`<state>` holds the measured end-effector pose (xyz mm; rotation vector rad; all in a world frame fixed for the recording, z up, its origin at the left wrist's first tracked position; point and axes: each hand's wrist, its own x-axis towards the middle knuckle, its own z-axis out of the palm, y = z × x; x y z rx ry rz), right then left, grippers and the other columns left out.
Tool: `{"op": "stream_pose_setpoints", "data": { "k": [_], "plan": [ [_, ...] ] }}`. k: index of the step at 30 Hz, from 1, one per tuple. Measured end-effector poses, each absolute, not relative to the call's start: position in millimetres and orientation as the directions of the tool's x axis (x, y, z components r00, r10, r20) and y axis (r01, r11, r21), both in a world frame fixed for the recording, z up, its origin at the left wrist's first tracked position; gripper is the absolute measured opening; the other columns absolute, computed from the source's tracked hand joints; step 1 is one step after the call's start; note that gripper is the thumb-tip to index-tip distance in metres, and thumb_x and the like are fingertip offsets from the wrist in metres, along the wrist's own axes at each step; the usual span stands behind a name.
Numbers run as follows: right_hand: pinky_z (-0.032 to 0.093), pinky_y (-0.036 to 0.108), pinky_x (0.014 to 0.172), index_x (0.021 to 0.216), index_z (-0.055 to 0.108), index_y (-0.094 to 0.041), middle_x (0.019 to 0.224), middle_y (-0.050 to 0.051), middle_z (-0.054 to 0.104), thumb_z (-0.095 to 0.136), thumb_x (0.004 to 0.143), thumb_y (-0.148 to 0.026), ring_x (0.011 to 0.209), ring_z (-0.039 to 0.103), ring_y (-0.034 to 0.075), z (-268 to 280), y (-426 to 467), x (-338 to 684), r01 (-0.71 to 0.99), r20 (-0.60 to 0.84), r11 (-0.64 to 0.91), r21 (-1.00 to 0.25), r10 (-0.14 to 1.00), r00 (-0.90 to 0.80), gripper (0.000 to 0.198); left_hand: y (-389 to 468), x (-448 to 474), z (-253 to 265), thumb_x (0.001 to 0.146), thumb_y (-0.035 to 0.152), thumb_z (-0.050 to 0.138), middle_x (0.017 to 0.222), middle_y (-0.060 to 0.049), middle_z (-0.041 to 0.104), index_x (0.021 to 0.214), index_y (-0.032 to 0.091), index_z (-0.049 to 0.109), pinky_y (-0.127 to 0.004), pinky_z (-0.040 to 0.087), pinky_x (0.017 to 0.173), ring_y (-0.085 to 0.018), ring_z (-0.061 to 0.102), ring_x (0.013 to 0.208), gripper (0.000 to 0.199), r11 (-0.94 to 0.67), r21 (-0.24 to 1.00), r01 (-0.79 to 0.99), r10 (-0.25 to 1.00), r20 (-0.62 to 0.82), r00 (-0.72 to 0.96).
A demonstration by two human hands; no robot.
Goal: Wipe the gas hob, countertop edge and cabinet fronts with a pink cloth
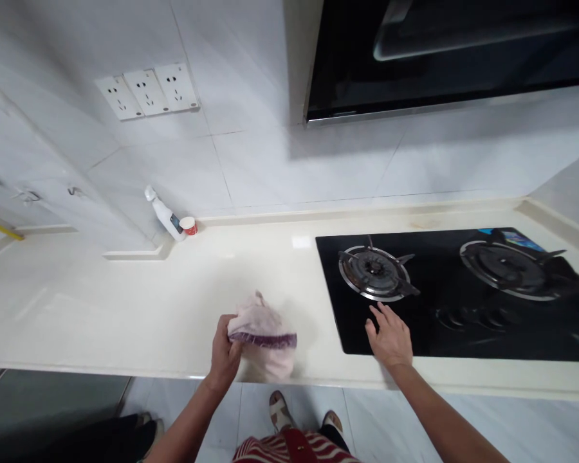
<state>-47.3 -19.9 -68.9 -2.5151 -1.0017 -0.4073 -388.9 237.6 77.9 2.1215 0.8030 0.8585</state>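
My left hand (226,350) grips the left edge of a pale pink cloth (265,316) with a purple stripe, just over the front part of the cream countertop (174,321). The cloth bunches and hangs to the right of my fingers. Fingers spread, my right hand (390,334) rests on the front left part of the black gas stove (415,337), holding nothing. Just behind its fingertips is the left burner (376,273) with its metal pan support.
A white spray bottle (164,215) and a small red-and-white paper cup (188,225) stand by the wall at the back left. The right burner (509,270) is farther along the stove. A dark range hood (444,71) overhangs it, and wall sockets (147,92) are at upper left.
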Motion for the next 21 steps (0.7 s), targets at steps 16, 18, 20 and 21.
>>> {"op": "stream_pose_setpoints", "data": {
  "k": [16,18,20,21],
  "plan": [
    [0.035,0.046,0.112,0.129,0.062,-0.015,0.144,0.013,0.056,0.035,0.098,-0.042,0.138,0.044,0.027,-68.5,-18.5,-47.4,0.7,0.41,-0.666,-0.257,0.581,0.703,0.049,185.6,-326.1,44.9,0.084,0.047,0.068,0.163,-0.013,0.031,0.149,0.033,0.048,-0.063,0.032,0.11,-0.043,0.025,0.148,0.07,-0.637,0.337,0.694,0.729,-0.031,0.684],
    [0.036,0.046,0.112,0.129,0.062,-0.015,0.143,0.013,0.057,0.034,0.098,-0.043,0.138,0.045,0.028,-69.0,-18.3,-47.8,0.702,0.413,-0.665,-0.253,0.582,0.701,0.05,173.8,-310.6,26.0,0.081,0.055,0.069,0.166,-0.012,0.025,0.148,0.036,0.05,-0.07,0.022,0.112,-0.049,0.016,0.15,0.073,-0.645,0.332,0.688,0.718,-0.044,0.695],
    [0.037,0.046,0.111,0.129,0.062,-0.015,0.143,0.013,0.057,0.033,0.098,-0.044,0.137,0.046,0.028,-70.9,-17.9,-47.9,0.704,0.418,-0.666,-0.246,0.583,0.697,0.051,166.6,-297.8,7.3,0.08,0.065,0.066,0.167,-0.009,0.023,0.144,0.038,0.054,-0.072,0.012,0.115,-0.051,0.012,0.15,0.071,-0.679,0.339,0.651,0.695,0.01,0.719],
    [0.038,0.047,0.11,0.129,0.063,-0.015,0.143,0.013,0.057,0.033,0.098,-0.044,0.137,0.047,0.028,-72.1,-17.7,-48.0,0.705,0.422,-0.666,-0.242,0.583,0.695,0.052,166.2,-291.8,-0.2,0.081,0.069,0.063,0.167,-0.008,0.023,0.143,0.039,0.056,-0.071,0.01,0.116,-0.05,0.012,0.151,0.069,-0.701,0.344,0.625,0.676,0.041,0.736]
  ]
}}
